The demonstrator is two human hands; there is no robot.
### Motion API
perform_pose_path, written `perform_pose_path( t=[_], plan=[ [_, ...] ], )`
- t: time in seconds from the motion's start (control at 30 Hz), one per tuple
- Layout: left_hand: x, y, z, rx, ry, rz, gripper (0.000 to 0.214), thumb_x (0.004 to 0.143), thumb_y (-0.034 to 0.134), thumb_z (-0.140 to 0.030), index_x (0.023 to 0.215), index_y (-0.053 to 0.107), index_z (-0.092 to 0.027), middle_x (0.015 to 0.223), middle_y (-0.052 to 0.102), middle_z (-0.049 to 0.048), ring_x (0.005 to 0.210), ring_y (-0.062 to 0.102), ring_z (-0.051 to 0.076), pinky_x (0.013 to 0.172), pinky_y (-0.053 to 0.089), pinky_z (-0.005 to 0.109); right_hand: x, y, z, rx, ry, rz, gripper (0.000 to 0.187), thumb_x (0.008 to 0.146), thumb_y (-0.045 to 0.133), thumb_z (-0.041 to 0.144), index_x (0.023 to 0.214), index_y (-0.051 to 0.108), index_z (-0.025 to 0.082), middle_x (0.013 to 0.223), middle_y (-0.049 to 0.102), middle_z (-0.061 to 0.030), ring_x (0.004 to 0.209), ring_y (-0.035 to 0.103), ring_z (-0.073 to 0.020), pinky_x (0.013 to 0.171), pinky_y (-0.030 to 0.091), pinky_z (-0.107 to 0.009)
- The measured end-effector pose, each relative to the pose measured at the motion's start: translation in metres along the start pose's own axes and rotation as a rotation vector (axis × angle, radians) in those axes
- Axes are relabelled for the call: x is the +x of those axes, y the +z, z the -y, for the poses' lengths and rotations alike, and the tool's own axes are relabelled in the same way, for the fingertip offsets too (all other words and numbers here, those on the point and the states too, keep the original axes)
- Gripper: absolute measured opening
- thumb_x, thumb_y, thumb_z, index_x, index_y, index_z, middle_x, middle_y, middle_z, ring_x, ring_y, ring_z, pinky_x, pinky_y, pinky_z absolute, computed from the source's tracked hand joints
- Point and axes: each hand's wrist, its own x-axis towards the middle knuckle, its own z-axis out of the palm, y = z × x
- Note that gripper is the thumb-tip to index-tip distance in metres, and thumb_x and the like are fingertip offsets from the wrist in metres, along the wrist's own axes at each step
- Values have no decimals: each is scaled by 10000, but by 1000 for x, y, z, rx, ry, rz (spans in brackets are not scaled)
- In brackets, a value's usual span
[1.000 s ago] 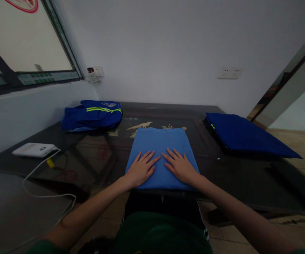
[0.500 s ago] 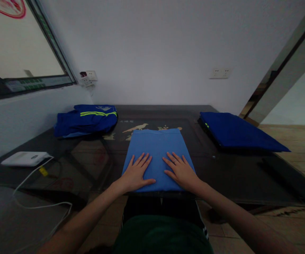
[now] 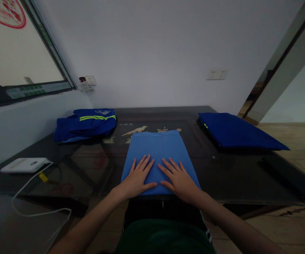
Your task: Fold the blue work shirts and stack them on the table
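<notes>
A folded light-blue cloth (image 3: 156, 148) lies flat on the dark table (image 3: 237, 169), right at its near edge in front of me. My left hand (image 3: 138, 176) rests palm down on the cloth's near left part, fingers spread. My right hand (image 3: 177, 178) lies flat on the near right part, fingers spread too, close beside the left. Neither hand grips anything.
A dark-blue garment with yellow-green stripes (image 3: 86, 123) lies bunched at the back left. A flat folded dark-blue stack (image 3: 234, 132) sits at the right. A white box (image 3: 24, 164) with a white cable (image 3: 36, 208) is at the left. A doorway opens at the right.
Both hands have slid back along the cloth toward its near edge, staying flat and close together. The camera view shifted slightly.
</notes>
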Motion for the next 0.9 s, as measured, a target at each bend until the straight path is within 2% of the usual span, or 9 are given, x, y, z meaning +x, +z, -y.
perform_pose_path(
  t=[0.17,0.27,0.37,0.47,0.53,0.6,0.67,0.77,0.9],
  plan=[
    [-2,8,-14,-27,56,-15,755,912,358,-642,1531,176,-251,1582,202,102,1471,137,259,1188,70,519,-2,6,7,9,-20,-26,588,961,394,496,1504,285,295,1565,256,-56,1453,174,-314,1135,136,-642],
    [-2,6,-4,-134,41,2,720,913,404,-605,1520,224,-262,1575,240,83,1460,192,240,1195,119,486,-4,6,2,78,-21,-7,588,951,412,496,1489,335,269,1557,284,-57,1452,193,-291,1151,137,-613],
    [4,-3,25,-355,-64,-148,593,929,445,-476,1465,363,-236,1551,316,83,1433,282,215,1186,217,414,-8,-1,-19,223,46,-63,567,937,435,469,1456,402,242,1519,375,-77,1428,275,-261,1163,185,-562],
    [15,-15,65,-645,-334,-437,498,889,516,-312,1367,482,-177,1496,411,118,1397,353,236,1158,289,412,-18,-12,-54,385,197,-252,536,906,471,444,1406,467,249,1472,445,-96,1388,355,-260,1155,235,-542],
    [24,-21,91,-945,-498,-508,456,875,522,-238,1325,504,-161,1404,519,137,1319,466,239,1103,380,414,-26,-20,-77,551,307,-314,553,870,519,440,1392,472,263,1450,462,-104,1349,410,-275,1122,309,-545],
    [32,-26,112,-1244,-588,-474,379,891,498,-205,1265,538,-153,1292,609,138,1197,580,224,1026,468,390,-32,-26,-93,787,418,-290,599,842,560,434,1406,440,274,1438,463,-118,1288,481,-287,1048,420,-534],
    [40,-31,127,-1400,-647,-404,279,902,485,-189,1155,596,-145,1208,656,136,1097,638,214,973,510,376,-35,-32,-102,1021,513,-232,642,830,589,424,1426,400,281,1426,461,-135,1233,535,-284,954,516,-499],
    [56,-37,142,-1374,-723,-264,209,915,468,-184,1018,646,-146,1125,692,122,1052,653,219,943,526,368,-34,-37,-102,1243,582,-167,699,818,624,387,1449,350,264,1390,493,-152,1198,567,-273,887,567,-453],
    [82,-40,147,-1200,-689,-123,279,957,420,-283,1042,655,-160,1084,707,117,1085,640,234,923,533,374,-23,-39,-93,1376,593,-65,696,809,642,315,1437,360,210,1290,599,-146,1089,639,-246,904,557,-440]
  ],
)
